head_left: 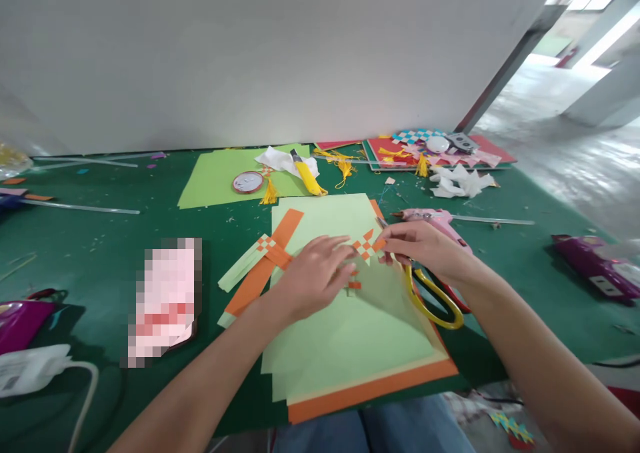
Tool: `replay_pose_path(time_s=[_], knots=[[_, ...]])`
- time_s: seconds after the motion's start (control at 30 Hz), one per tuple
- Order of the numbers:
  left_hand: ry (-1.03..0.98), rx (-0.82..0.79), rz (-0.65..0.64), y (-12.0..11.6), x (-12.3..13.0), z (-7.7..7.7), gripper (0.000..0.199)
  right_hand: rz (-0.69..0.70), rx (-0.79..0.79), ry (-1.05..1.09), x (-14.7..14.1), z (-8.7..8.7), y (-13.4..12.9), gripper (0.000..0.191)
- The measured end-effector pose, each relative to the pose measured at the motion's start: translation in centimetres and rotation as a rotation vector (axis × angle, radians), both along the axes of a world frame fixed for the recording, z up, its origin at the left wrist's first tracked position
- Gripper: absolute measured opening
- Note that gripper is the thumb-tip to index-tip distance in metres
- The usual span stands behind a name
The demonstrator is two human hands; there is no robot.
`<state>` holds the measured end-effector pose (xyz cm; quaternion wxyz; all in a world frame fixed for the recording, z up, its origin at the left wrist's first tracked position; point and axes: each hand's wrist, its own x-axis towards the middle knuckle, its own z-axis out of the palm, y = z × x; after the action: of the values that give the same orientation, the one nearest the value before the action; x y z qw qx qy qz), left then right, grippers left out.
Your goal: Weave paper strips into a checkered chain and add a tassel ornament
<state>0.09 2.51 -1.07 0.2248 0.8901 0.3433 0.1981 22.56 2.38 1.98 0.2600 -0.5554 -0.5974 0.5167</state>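
A small woven paper piece with orange and pale green checks is held just above a stack of pale green paper sheets. My right hand pinches its orange end on the right. At its left edge are the curled fingertips of my left hand, closed on that side; the exact contact is partly hidden. Scissors with yellow handles lie below my right hand, their blades partly covered by it. Left of my left hand lie crossed orange and green paper strips with a woven checked patch.
A pink glue gun lies behind my right hand, a purple one farther right. At the back are a yellow utility knife, a round tape roll and yellow tassels. A blurred-out pink object lies left.
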Motion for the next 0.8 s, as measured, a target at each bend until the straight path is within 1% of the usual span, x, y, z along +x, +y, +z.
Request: replay_pose_path(time_s=[0.07, 0.1, 0.23, 0.4, 0.47, 0.53, 0.6, 0.7, 0.8], knots=[[0.082, 0.066, -0.136, -0.1, 0.2, -0.4, 0.028, -0.007, -0.03, -0.022, 0.7, -0.2, -0.5, 0.019], [0.096, 0.086, -0.163, -0.2, 0.3, -0.6, 0.028, -0.003, -0.046, -0.031, 0.9, -0.3, -0.7, 0.02], [0.062, 0.142, -0.126, 0.1, 0.1, -0.8, 0.027, 0.048, -0.088, -0.058, 1.5, -0.6, -1.3, 0.024], [0.039, 0.242, -0.105, 0.6, -0.3, -0.2, 0.026, 0.104, -0.104, -0.158, 1.3, -1.0, -2.1, 0.027], [0.033, 0.29, -0.108, 0.7, -0.4, -0.1, 0.026, 0.118, -0.059, -0.272, 1.1, -1.1, -2.4, 0.03], [0.007, 0.341, -0.114, 0.7, -0.3, -0.2, 0.024, 0.132, 0.034, -0.405, 0.7, -1.3, -2.6, 0.032], [-0.007, 0.369, -0.14, 0.5, 0.1, -0.4, 0.021, 0.133, 0.131, -0.518, 0.5, -1.6, -2.8, 0.029], [0.053, 0.349, -0.194, -0.1, 0.8, -0.8, 0.022, 0.122, 0.224, -0.611, 0.2, -2.0, -3.1, 0.022], [0.124, 0.297, -0.215, -0.5, 1.5, -1.0, 0.023, 0.117, 0.22, -0.633, 0.2, -2.2, -3.4, 0.017]])
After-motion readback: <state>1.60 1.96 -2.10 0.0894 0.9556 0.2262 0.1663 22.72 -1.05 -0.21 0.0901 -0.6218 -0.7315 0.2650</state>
